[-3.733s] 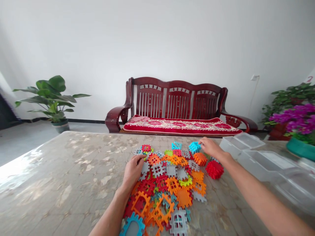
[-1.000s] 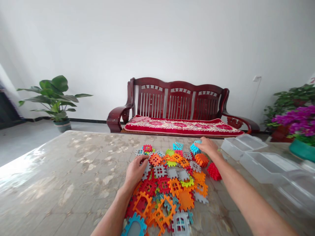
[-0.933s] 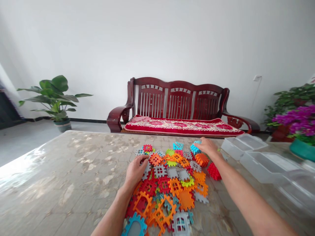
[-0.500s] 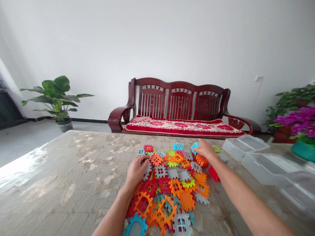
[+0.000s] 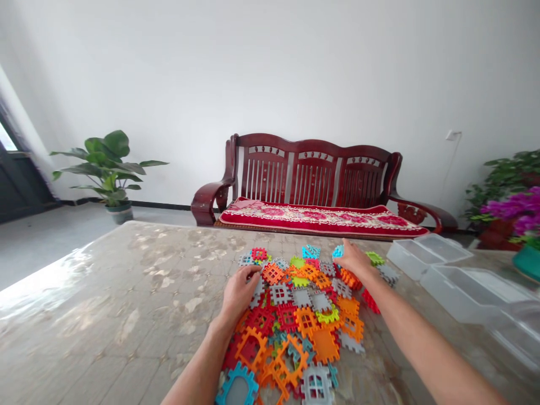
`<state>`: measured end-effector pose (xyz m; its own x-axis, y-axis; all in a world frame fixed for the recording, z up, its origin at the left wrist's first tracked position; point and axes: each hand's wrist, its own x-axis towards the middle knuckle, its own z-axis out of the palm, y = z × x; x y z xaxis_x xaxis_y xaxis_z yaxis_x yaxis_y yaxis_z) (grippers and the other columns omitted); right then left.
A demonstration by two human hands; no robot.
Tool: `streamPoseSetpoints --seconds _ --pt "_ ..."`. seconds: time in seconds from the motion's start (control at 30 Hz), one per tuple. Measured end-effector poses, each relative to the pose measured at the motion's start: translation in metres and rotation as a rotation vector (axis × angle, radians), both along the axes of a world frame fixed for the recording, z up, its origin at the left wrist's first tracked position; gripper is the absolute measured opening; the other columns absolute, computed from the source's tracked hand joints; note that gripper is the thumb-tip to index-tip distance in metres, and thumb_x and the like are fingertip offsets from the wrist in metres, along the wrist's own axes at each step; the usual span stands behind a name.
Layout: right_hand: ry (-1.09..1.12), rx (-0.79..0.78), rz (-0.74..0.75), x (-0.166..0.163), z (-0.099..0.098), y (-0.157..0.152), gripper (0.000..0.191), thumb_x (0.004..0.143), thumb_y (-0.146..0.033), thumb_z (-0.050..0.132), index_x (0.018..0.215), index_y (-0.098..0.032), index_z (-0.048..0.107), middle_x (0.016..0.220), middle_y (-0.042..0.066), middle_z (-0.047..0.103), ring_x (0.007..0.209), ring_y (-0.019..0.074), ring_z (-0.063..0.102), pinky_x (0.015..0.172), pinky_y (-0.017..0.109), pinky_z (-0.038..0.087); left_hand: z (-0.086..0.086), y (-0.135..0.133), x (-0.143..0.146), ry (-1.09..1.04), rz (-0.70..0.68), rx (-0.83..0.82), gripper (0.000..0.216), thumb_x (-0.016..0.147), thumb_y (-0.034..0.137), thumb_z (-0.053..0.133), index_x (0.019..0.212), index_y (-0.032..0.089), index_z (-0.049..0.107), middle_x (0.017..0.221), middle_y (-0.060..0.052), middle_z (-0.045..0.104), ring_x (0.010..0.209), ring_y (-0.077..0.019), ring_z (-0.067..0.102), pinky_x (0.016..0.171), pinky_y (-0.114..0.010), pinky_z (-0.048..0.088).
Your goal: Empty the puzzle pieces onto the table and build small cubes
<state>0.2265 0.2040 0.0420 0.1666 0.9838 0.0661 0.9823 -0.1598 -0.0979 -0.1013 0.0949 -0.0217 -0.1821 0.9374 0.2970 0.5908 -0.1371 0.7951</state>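
A dense heap of toothed plastic building tiles (image 5: 287, 316) in red, orange, grey, lime and blue lies on the table before me. My left hand (image 5: 242, 288) rests at the heap's left edge, its fingers loosely bent against grey tiles (image 5: 257, 292) and holding nothing I can see. At the far right of the heap, my right hand (image 5: 353, 260) has its fingers closed at some blue tiles (image 5: 338, 251), which they partly hide. Close below that hand are a row of orange tiles (image 5: 350, 279) and a row of red tiles (image 5: 370, 302), both partly covered by my forearm.
Clear plastic boxes (image 5: 458, 289) stand on the right of the patterned table (image 5: 139, 298). Beyond the far edge is a wooden bench (image 5: 206, 202) with a red cover. Purple flowers in a teal pot (image 5: 527, 260) are at far right, a leafy plant (image 5: 112, 163) at left.
The view has turned slightly left, so everything sits a little further right. Both hands stay in nearly the same places over the heap.
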Motion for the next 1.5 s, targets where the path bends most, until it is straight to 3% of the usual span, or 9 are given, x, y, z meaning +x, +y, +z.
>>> streamPoseSetpoints --seconds 0.13,0.27,0.4,0.53,0.73,0.97,1.13,1.33,1.5 --pt "-0.022 0.175 0.077 -0.01 0.01 -0.012 0.069 0.075 -0.044 0.061 0.136 -0.016 0.043 0.127 0.019 0.056 0.116 0.0357 0.053 0.09 0.046 0.043 0.0 0.0 0.001 -0.045 0.011 0.012 0.028 0.08 0.031 0.05 0.094 0.021 0.072 0.101 -0.004 0.072 0.095 -0.0213 0.065 0.089 -0.032 0.047" --pt "0.117 0.276 0.385 -0.036 0.008 -0.043 0.053 0.081 -0.037 0.057 0.131 -0.018 0.052 0.128 0.013 0.058 0.118 0.0271 0.053 0.1 0.038 0.04 0.004 -0.002 0.002 -0.108 0.057 0.012 0.026 0.078 0.029 0.052 0.093 0.022 0.072 0.095 -0.003 0.074 0.09 -0.0208 0.066 0.084 -0.031 0.048" --pt "0.268 0.241 0.642 -0.06 -0.012 -0.086 0.039 0.085 -0.037 0.054 0.12 -0.021 0.061 0.125 0.008 0.061 0.116 0.023 0.055 0.102 0.037 0.04 0.008 -0.004 0.004 -0.163 0.081 -0.011 0.027 0.078 0.029 0.051 0.092 0.021 0.073 0.091 -0.003 0.074 0.086 -0.0205 0.066 0.081 -0.03 0.048" --pt "0.285 0.255 0.672 -0.074 -0.026 -0.125 0.038 0.085 -0.034 0.057 0.12 -0.023 0.062 0.125 0.008 0.062 0.116 0.025 0.054 0.101 0.042 0.04 0.006 -0.004 0.003 -0.259 0.095 -0.003 0.029 0.077 0.03 0.051 0.091 0.02 0.074 0.091 -0.003 0.074 0.085 -0.0209 0.065 0.081 -0.031 0.048" --pt "0.414 0.194 1.1 -0.108 -0.011 -0.173 0.044 0.075 -0.015 0.062 0.117 -0.026 0.063 0.119 0.002 0.065 0.115 0.0203 0.051 0.104 0.04 0.037 0.004 -0.002 0.001 -0.347 0.072 0.015 0.03 0.075 0.033 0.054 0.092 0.019 0.074 0.093 -0.003 0.074 0.087 -0.0204 0.065 0.085 -0.031 0.047" --pt "0.439 0.018 1.512 -0.152 0.005 -0.201 0.048 0.073 -0.025 0.069 0.12 -0.023 0.06 0.122 0.002 0.064 0.116 0.0185 0.049 0.105 0.034 0.033 0.008 -0.006 -0.006 -0.507 -0.015 0.007 0.037 0.072 0.038 0.057 0.098 0.016 0.072 0.097 -0.005 0.074 0.086 -0.0185 0.065 0.082 -0.029 0.049" --pt "0.233 -0.014 1.552 -0.164 0.002 -0.207 0.047 0.074 -0.042 0.069 0.115 -0.022 0.062 0.11 0.006 0.066 0.109 0.0232 0.049 0.094 0.037 0.037 0.009 -0.006 -0.008 -0.591 -0.043 -0.017 0.041 0.072 0.041 0.058 0.101 0.014 0.07 0.098 -0.007 0.074 0.086 -0.0179 0.066 0.081 -0.028 0.05" --pt "0.147 0.034 1.569 -0.168 -0.009 -0.208 0.041 0.074 -0.039 0.064 0.11 -0.019 0.061 0.101 0.008 0.065 0.097 0.0236 0.05 0.087 0.038 0.039 0.012 -0.008 -0.007 -0.607 -0.049 -0.052 0.043 0.07 0.041 0.061 0.102 0.013 0.07 0.092 -0.005 0.074 0.071 -0.015 0.064 0.067 -0.026 0.05" --pt "0.281 0.123 1.394 -0.152 0.001 -0.2 0.045 0.073 -0.033 0.065 0.115 -0.021 0.059 0.104 0.006 0.064 0.097 0.0221 0.053 0.09 0.037 0.04 0.015 -0.009 -0.006 -0.576 -0.037 -0.026 0.039 0.07 0.04 0.061 0.098 0.014 0.07 0.095 -0.006 0.074 0.079 -0.0169 0.065 0.075 -0.028 0.051"
